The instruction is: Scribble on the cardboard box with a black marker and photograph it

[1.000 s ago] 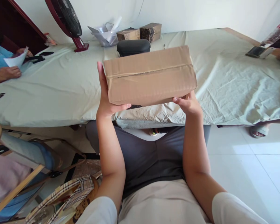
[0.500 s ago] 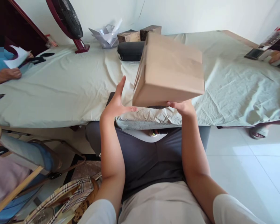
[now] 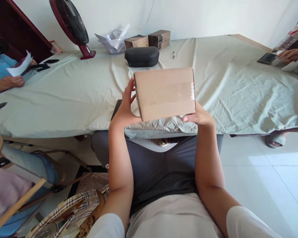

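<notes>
a taped cardboard box point(image 3: 166, 94), contents hidden, sits between both hands' fingers, above the worktop point(image 3: 238, 82). the right hand point(image 3: 202, 115) is clamped on it; the left hand point(image 3: 123, 110) has fingers spread at its side, grip hard to tell. beyond the fingers lie a closed black case point(image 3: 142, 57) and two small boxes point(image 3: 136, 42).

a plain tan cardboard box point(image 3: 165, 94) between the fingers point(image 3: 129, 86), with white marks near the right ones; just past them, a black hard case point(image 3: 142, 57); farther off to their left, a maroon fan point(image 3: 73, 24) with black grille; around them, pale green cloth point(image 3: 72, 91); closer in, leftward, a cream strap point(image 3: 90, 199) with dark checks.
</notes>
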